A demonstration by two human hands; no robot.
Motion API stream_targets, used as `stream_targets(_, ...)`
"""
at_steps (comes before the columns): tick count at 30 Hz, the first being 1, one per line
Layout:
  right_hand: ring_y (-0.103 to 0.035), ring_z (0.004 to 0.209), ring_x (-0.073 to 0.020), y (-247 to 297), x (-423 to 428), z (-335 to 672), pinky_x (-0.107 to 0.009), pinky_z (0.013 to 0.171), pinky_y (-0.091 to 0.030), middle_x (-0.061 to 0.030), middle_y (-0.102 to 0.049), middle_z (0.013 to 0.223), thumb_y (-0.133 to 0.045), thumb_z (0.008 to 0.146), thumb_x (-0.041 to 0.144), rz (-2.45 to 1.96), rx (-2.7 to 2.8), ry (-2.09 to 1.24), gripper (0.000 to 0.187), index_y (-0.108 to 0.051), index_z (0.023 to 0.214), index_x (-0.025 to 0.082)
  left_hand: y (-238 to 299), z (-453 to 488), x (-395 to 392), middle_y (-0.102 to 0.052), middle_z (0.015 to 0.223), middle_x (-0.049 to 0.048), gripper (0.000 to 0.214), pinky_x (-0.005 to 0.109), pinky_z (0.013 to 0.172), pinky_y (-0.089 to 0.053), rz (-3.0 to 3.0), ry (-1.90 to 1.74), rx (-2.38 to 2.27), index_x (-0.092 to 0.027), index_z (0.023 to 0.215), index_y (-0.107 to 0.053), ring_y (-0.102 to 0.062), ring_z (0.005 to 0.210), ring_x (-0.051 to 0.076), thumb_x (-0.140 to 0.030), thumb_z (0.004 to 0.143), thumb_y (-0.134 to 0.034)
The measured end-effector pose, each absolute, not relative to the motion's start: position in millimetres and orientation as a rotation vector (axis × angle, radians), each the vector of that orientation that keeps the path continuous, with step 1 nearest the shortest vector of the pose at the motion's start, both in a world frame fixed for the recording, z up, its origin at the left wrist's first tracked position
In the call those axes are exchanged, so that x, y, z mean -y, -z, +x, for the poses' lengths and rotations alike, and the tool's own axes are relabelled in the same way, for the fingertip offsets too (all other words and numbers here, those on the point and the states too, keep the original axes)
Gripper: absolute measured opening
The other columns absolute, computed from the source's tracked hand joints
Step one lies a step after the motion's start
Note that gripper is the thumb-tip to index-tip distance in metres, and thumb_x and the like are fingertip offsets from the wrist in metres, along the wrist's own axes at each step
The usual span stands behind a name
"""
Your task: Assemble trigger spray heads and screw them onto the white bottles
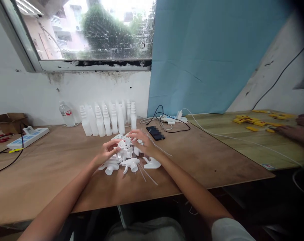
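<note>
A heap of white trigger spray heads (130, 162) with thin clear dip tubes (148, 174) lies on the brown table. At the left side of the heap, my left hand (107, 151) is closed around one spray head (121, 144), its round collar facing up toward me. My right hand (144, 144) is over the right side of the heap, fingers apart and curved down at the spray heads; I see nothing gripped in it. Behind the heap, several white plastic bottles (99, 122) stand upright in rows without caps.
A black phone (154, 133) lies right of the bottles, near cables and a power strip (175, 119). Another power strip (28, 138), a cardboard box (11, 123) and a clear bottle (66, 114) are at left. At far right, a person's hand (290, 132) is by yellow pieces (249, 120).
</note>
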State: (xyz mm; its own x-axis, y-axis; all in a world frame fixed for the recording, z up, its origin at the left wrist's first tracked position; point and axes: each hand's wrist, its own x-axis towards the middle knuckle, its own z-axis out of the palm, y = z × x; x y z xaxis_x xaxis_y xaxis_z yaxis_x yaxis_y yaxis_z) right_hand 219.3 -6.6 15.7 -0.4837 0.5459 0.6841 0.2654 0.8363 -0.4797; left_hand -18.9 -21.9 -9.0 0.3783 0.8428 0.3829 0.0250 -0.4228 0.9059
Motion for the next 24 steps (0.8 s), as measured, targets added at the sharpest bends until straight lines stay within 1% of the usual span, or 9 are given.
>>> stream_targets(2,-0.061,0.095,-0.0142,-17.3,-5.4,233.3,-0.024,0.081,-0.049,-0.0090,-0.063,0.112,-0.047,0.093,0.022,-0.982,2.070,-0.268,0.025,-0.066,0.108,0.017,5.9,-19.5,22.6,-0.066,0.113,0.0103,0.040,0.026,0.072,-0.050,1.634,-1.164,-0.759,-0.016,0.116,-0.063,-0.062,0.092,0.021,-0.036,0.082,-0.066)
stream_targets(4,-0.062,0.095,-0.0158,-15.6,-16.3,249.8,-0.024,0.083,-0.046,-0.0083,-0.068,0.102,-0.046,0.092,0.021,-1.508,2.102,-0.133,0.025,-0.069,0.102,0.017,2.8,-19.5,23.5,-0.065,0.114,0.0106,0.040,0.025,0.065,-0.050,1.489,-1.177,-0.708,-0.016,0.115,-0.061,-0.062,0.085,0.019,-0.039,0.083,-0.062)
stream_targets(7,-0.066,0.094,-0.0244,-7.3,-27.6,271.4,-0.029,0.079,-0.046,-0.0167,-0.071,0.095,-0.053,0.085,0.020,-1.878,2.090,-0.119,0.021,-0.072,0.089,0.012,-2.3,-17.8,25.8,-0.063,0.117,0.0130,0.039,0.027,0.057,-0.050,1.291,-1.176,-0.654,-0.016,0.113,-0.058,-0.062,0.080,0.020,-0.039,0.082,-0.056)
stream_targets(10,-0.068,0.091,-0.0291,1.8,-32.8,281.6,-0.030,0.074,-0.047,-0.0213,-0.071,0.094,-0.060,0.077,0.016,-2.026,2.105,-0.196,0.016,-0.073,0.085,0.009,-5.4,-15.7,27.3,-0.063,0.114,0.0128,0.034,0.028,0.055,-0.051,1.208,-1.171,-0.663,-0.016,0.108,-0.057,-0.062,0.079,0.020,-0.032,0.078,-0.050)
stream_targets(14,-0.068,0.095,-0.0306,5.8,-35.0,281.1,-0.030,0.072,-0.048,-0.0235,-0.069,0.104,-0.059,0.075,0.012,-2.135,2.081,-0.262,0.026,-0.071,0.098,0.008,-3.5,-16.5,25.4,-0.062,0.113,0.0099,0.031,0.027,0.052,-0.050,1.155,-1.180,-0.689,-0.019,0.098,-0.054,-0.060,0.076,0.019,-0.027,0.070,-0.045)
stream_targets(16,-0.068,0.095,-0.0309,5.7,-35.9,279.9,-0.030,0.071,-0.048,-0.0250,-0.069,0.104,-0.058,0.075,0.010,-2.174,2.053,-0.278,0.029,-0.070,0.101,0.006,-1.3,-17.9,23.9,-0.062,0.113,0.0082,0.028,0.026,0.051,-0.049,1.149,-1.194,-0.734,-0.020,0.095,-0.052,-0.059,0.072,0.017,-0.026,0.068,-0.045)
stream_targets(18,-0.070,0.090,-0.0294,6.0,-37.5,279.9,-0.029,0.070,-0.048,-0.0249,-0.071,0.094,-0.057,0.074,0.009,-2.206,2.031,-0.310,0.026,-0.071,0.097,0.005,1.0,-18.8,22.3,-0.062,0.112,0.0071,0.024,0.025,0.050,-0.049,1.167,-1.235,-0.762,-0.020,0.092,-0.051,-0.057,0.068,0.015,-0.025,0.069,-0.047)
stream_targets(21,-0.071,0.077,-0.0252,8.1,-41.8,281.9,-0.026,0.065,-0.048,-0.0202,-0.071,0.075,-0.058,0.073,0.007,-2.228,2.016,-0.384,0.020,-0.072,0.087,0.005,3.7,-18.8,20.2,-0.062,0.110,0.0065,0.019,0.024,0.047,-0.047,1.196,-1.302,-0.744,-0.019,0.089,-0.051,-0.056,0.066,0.014,-0.024,0.070,-0.049)
stream_targets(24,-0.070,0.069,-0.0238,11.2,-47.3,284.4,-0.025,0.062,-0.048,-0.0162,-0.070,0.065,-0.062,0.070,0.007,-2.238,2.001,-0.446,0.012,-0.072,0.076,0.006,4.5,-17.8,18.8,-0.061,0.109,0.0062,0.017,0.024,0.046,-0.045,1.202,-1.331,-0.738,-0.019,0.087,-0.051,-0.056,0.065,0.013,-0.024,0.071,-0.049)
